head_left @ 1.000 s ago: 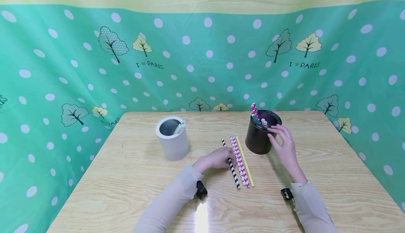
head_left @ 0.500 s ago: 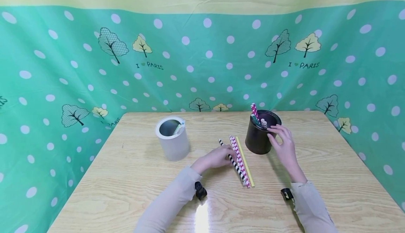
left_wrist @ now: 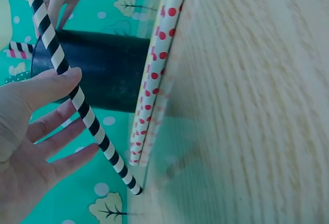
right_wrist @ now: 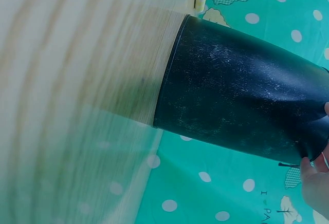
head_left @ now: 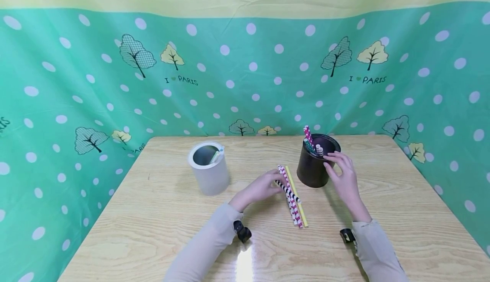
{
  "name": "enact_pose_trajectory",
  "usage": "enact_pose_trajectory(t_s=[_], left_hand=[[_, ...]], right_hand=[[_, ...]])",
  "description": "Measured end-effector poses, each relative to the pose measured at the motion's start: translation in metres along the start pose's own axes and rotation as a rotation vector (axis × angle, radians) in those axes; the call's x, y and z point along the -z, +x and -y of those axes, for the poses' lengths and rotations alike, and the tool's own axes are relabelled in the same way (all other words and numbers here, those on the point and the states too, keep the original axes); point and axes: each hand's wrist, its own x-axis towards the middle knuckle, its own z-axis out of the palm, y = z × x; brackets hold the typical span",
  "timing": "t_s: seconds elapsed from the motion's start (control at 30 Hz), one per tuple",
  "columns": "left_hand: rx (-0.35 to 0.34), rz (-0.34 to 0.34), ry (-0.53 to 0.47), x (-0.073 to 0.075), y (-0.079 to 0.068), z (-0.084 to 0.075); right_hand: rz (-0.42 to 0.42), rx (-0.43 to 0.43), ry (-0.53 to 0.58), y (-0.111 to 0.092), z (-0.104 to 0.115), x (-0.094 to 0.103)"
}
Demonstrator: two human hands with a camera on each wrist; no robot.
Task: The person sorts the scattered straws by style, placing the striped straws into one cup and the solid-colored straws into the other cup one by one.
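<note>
My left hand point(head_left: 264, 186) pinches a black-and-white striped paper straw point(left_wrist: 85, 108) between thumb and fingers. In the head view that straw slants over the other straws. Below it lie a few pink-and-white patterned straws point(head_left: 296, 218) and a yellow straw point(head_left: 302, 214), side by side on the table. A black cylindrical cup point(head_left: 311, 169) stands upright to their right, with several patterned straws point(head_left: 308, 135) leaning inside. My right hand point(head_left: 343, 180) holds this cup at its rim, fingertips at the top edge and thumb against the outer side.
A white cylindrical cup point(head_left: 211, 175) stands left of my left hand, with light-coloured straws point(head_left: 216, 155) leaning in it. The wooden table point(head_left: 153, 214) ends at the back against a green polka-dot curtain point(head_left: 237, 90).
My left hand has lifted the black-and-white straw from beside the other straws; its near end has swung right and up, across them. My right hand stays on the black cup.
</note>
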Motion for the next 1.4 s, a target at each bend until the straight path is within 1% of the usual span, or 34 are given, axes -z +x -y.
enact_pose_trajectory(t_s=[0.1, 0.5, 0.63, 0.87, 0.97, 1.07, 1.1, 1.17, 1.33, 1.4], left_hand=[[-0.007, -0.032, -0.024, 0.002, 0.000, -0.002], [-0.056, -0.192, -0.055, 0.010, 0.001, -0.013], [-0.049, -0.229, -0.084, 0.013, 0.002, -0.018], [-0.008, -0.279, -0.209, 0.016, 0.008, -0.024], [0.000, -0.326, -0.246, 0.017, 0.011, -0.027], [0.008, -0.389, -0.262, 0.020, 0.015, -0.031], [0.013, -0.413, -0.273, 0.021, 0.016, -0.033], [0.025, -0.460, -0.305, 0.026, 0.016, -0.044], [0.056, -0.558, -0.426, 0.042, 0.016, -0.070], [0.066, -0.587, -0.468, 0.044, 0.018, -0.074]], right_hand=[[0.002, -0.005, -0.001, 0.000, 0.000, 0.000], [0.008, -0.003, -0.018, 0.000, 0.001, 0.000], [0.005, 0.005, -0.009, 0.000, 0.000, 0.001], [-0.007, 0.027, 0.008, 0.000, 0.000, 0.000], [-0.008, 0.027, 0.009, 0.000, 0.000, 0.000], [-0.008, 0.027, 0.009, 0.001, 0.000, 0.000], [-0.008, 0.027, 0.010, 0.001, 0.000, 0.000], [-0.009, 0.028, 0.012, 0.001, 0.000, 0.000], [-0.010, 0.028, 0.011, 0.000, -0.001, 0.000], [-0.009, 0.027, 0.010, 0.000, -0.001, 0.000]])
